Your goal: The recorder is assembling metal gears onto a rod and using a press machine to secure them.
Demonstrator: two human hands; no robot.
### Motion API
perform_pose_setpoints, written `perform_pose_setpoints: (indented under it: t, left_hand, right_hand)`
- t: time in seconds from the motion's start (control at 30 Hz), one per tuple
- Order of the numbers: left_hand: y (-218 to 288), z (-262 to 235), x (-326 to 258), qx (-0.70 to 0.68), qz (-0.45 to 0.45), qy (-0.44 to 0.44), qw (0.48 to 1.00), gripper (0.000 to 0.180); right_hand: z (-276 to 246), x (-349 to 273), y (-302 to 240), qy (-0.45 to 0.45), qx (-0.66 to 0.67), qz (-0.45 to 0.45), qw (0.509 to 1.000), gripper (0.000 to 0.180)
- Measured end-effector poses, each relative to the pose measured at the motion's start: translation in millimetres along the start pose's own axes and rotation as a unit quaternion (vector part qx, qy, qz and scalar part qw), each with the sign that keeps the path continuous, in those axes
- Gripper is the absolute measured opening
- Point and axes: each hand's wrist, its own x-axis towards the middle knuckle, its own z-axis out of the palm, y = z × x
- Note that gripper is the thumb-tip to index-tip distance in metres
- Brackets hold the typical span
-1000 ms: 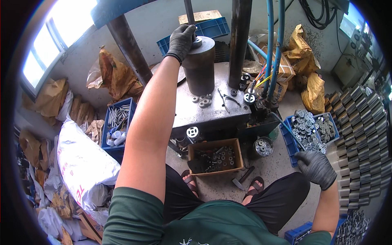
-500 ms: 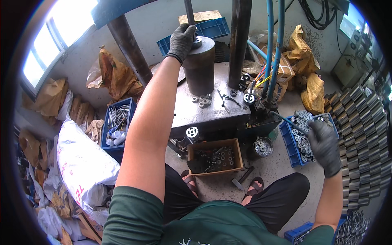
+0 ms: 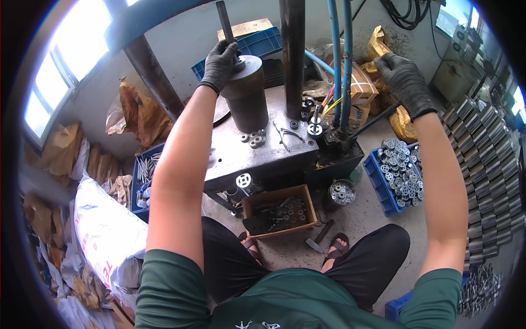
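Note:
My left hand [image 3: 219, 64], in a dark grey glove, is closed round the lower end of an upright metal rod [image 3: 224, 22]. A small round part [image 3: 238, 65] sits beside its fingers on top of the thick steel cylinder [image 3: 245, 101]. My right hand [image 3: 404, 82], gloved too, is raised at the right, against the outer end of a long dark lever [image 3: 378, 119]. Its fingers curl over and are partly hidden. The cylinder stands on a metal table [image 3: 224, 159]. Bearing-like rings [image 3: 256, 140] and pliers [image 3: 286, 134] lie beside it.
A cardboard box [image 3: 279, 231] of small parts stands under the table, a hammer [image 3: 319, 237] near my feet. Right are a tub [image 3: 341, 192] and a blue crate [image 3: 379, 189] of round metal parts, plus stacked metal tubes [image 3: 482, 181]. Blue hoses [image 3: 346, 66] rise behind the lever.
My right hand has swung up, and the lever has gone from sloping down to sloping up. My left hand stays at the rod. The whole view has shifted a little.

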Motion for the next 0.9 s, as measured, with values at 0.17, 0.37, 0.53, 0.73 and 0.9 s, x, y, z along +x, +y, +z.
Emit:
perform_pose_setpoints:
  t: [0.17, 0.37, 0.53, 0.73, 0.9]
  left_hand:
    - [10, 2, -20, -0.032, 0.035, -0.019, 0.999, 0.025]
    - [51, 50, -131, -0.059, 0.233, -0.018, 0.971, 0.028]
    - [42, 74, -257, -0.207, -0.099, -0.068, 0.971, 0.046]
    - [-21, 84, -322, -0.294, -0.467, 0.030, 0.833, 0.044]
    - [-44, 92, -315, -0.374, -0.569, -0.004, 0.733, 0.027]
  right_hand:
    - [4, -2, 0, -0.003, 0.010, 0.019, 1.000, 0.041]
    - [-7, -16, 1, -0.007, 0.014, 0.020, 1.000, 0.040]
    - [-20, -62, -9, 0.045, 0.066, -0.031, 0.996, 0.034]
    - [-34, -155, -40, 0.015, 0.035, -0.155, 0.987, 0.019]
    - [-28, -201, -51, 0.076, 0.199, -0.162, 0.963, 0.016]
